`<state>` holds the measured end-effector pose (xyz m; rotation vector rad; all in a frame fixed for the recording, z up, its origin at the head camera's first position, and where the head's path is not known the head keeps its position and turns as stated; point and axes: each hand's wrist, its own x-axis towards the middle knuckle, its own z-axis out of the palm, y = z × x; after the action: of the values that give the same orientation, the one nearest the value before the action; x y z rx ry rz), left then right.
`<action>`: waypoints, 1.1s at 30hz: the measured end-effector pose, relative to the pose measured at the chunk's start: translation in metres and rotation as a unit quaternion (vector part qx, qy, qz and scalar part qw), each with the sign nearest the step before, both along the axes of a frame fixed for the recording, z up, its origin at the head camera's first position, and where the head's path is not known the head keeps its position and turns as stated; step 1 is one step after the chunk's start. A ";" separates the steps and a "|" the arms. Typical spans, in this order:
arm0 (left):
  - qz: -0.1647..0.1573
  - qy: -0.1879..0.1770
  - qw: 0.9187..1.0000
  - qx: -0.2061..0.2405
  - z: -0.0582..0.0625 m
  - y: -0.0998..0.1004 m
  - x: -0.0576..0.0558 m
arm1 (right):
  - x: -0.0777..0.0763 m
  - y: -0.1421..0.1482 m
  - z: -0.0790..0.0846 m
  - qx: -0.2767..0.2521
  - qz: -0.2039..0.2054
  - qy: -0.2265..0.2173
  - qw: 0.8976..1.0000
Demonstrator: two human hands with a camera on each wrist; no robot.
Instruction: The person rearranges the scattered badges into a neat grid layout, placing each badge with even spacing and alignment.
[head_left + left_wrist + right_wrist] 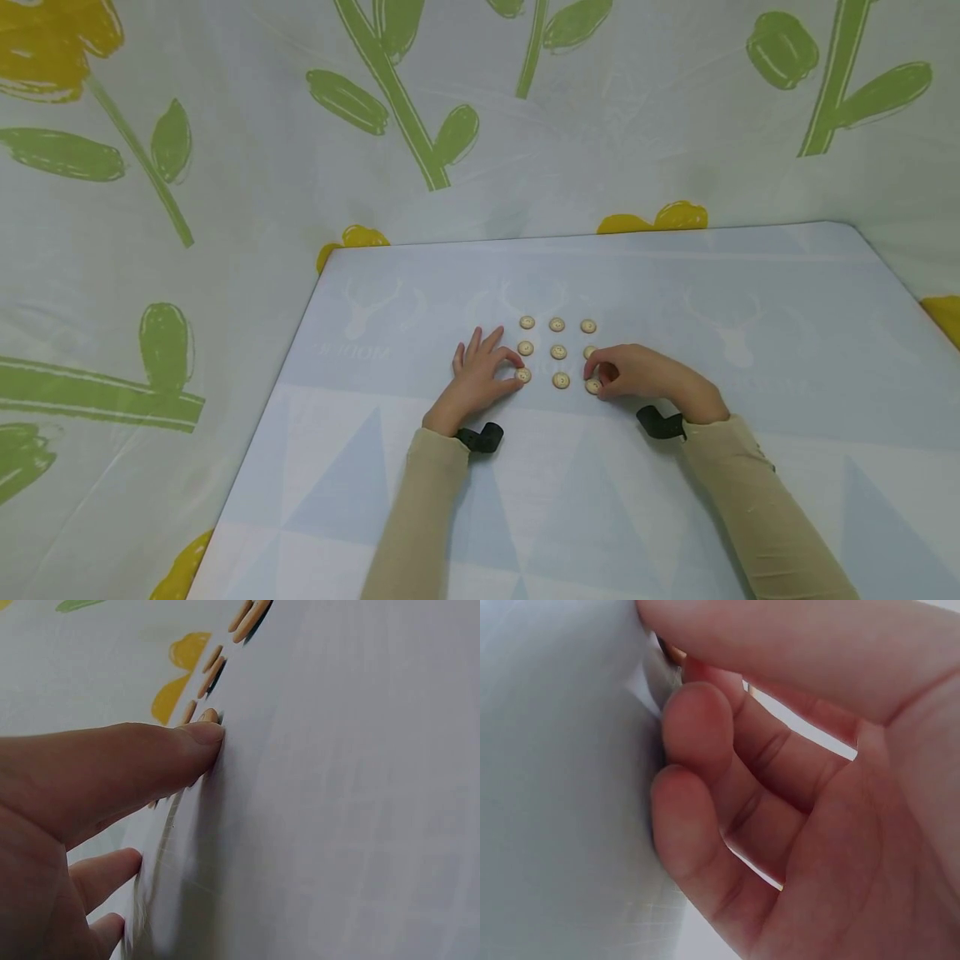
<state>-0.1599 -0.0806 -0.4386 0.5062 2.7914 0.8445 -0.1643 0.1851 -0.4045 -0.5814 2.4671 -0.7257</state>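
Note:
Several round wooden buttons lie in three rows of three on the table. My left hand (477, 379) pinches the front-left button (523, 376) between thumb and forefinger, its other fingers spread. In the left wrist view the thumb covers most of that button. My right hand (647, 371) holds the front-right button (593, 387) between thumb and forefinger, the other fingers curled. Behind it, the middle-row right button (589, 352) is partly covered by the right fingers. Between the hands sits the front middle button (561, 381), with the centre button (558, 352) just behind it.
The back row has a left button (527, 322), a middle button (557, 325) and a right button (588, 326). A pale blue patterned cover lies over the table (750, 333). Beyond its far and left edges hangs a flowered cloth (247, 167). Each wrist wears a black camera mount (660, 422).

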 end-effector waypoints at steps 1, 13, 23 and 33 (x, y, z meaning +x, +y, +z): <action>0.000 0.001 1.000 0.000 0.000 0.000 0.000 | 0.000 0.000 0.000 0.000 0.002 0.001 1.000; -0.002 0.001 1.000 0.004 0.001 0.000 0.000 | -0.001 0.003 0.000 0.016 0.011 0.011 1.000; -0.001 0.002 1.000 0.001 0.001 0.001 0.000 | -0.001 0.004 -0.002 0.018 -0.009 0.018 1.000; -0.008 0.006 1.000 0.010 0.001 0.000 0.000 | -0.003 0.004 -0.004 0.009 -0.008 0.022 1.000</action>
<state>-0.1595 -0.0809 -0.4376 0.5368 2.7884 0.8690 -0.1672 0.1893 -0.4089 -0.5765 2.5183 -0.7039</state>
